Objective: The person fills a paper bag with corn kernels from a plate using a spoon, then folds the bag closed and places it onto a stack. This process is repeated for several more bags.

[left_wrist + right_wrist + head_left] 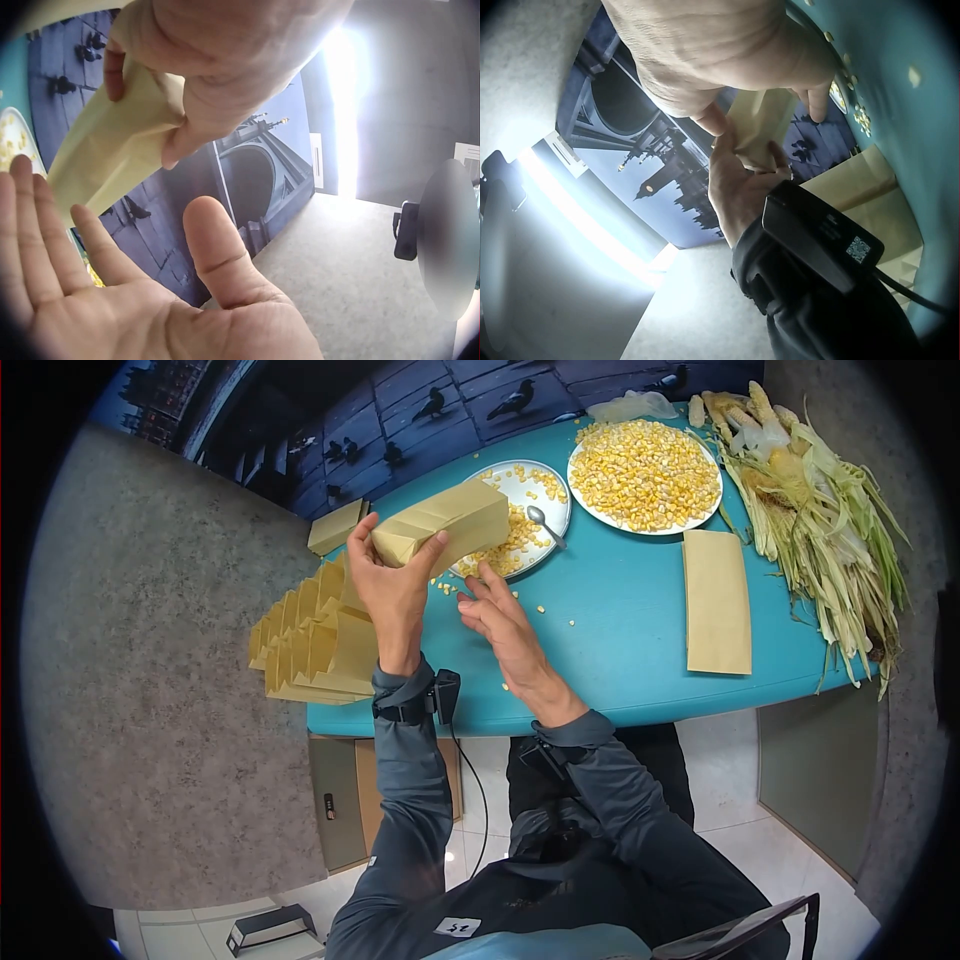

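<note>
My left hand (392, 595) grips a kraft paper bag (450, 520) at its near end, thumb on one side and fingers on the other. The bag is raised and lies sideways, its far end over a white plate (560, 495) of loose corn kernels and a spoon (545, 525). Just below that end is my right hand (510, 635), palm turned up, fingers extended and holding nothing. In the left wrist view the right palm (150, 322) faces the camera beneath the bag (112, 142). Behind the right hand in the right wrist view, the left fingers hold the bag (761, 124).
Several opened paper bags (320, 630) stand at the table's left edge, with a folded one (338, 527) behind. A heaped plate of kernels (645, 475) stands at the back, a flat bag (717, 600) and corn husks (810, 550) to the right. Stray kernels dot the teal table (620, 650).
</note>
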A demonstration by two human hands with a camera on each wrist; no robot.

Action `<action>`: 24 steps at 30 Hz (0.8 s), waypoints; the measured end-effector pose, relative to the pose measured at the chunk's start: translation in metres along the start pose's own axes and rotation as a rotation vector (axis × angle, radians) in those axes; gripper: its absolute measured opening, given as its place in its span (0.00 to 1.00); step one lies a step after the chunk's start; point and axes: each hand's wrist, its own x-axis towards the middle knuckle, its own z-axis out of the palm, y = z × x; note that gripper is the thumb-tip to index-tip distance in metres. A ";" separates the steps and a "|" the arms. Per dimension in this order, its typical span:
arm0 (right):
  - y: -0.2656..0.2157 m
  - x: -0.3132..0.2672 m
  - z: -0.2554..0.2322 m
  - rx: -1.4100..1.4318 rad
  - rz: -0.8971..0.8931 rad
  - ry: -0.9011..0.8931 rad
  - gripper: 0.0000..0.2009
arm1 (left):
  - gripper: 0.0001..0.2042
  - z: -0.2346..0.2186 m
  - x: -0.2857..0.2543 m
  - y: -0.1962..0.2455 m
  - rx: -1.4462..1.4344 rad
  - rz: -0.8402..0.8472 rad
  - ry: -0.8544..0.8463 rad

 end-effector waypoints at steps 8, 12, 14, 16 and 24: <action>0.001 0.000 -0.001 0.003 0.000 0.005 0.49 | 0.39 0.002 0.006 0.009 -0.010 0.006 0.002; 0.000 -0.001 0.000 0.009 0.003 0.006 0.49 | 0.38 0.005 0.009 0.014 0.014 0.031 0.006; 0.001 0.000 -0.001 0.010 0.002 0.004 0.49 | 0.38 0.006 0.011 0.016 0.037 0.036 0.014; 0.002 0.000 -0.002 0.012 0.001 0.001 0.48 | 0.38 0.007 0.011 0.017 0.027 0.038 0.013; 0.003 0.001 -0.003 0.007 0.009 0.002 0.47 | 0.38 0.008 0.014 0.017 0.012 0.059 0.029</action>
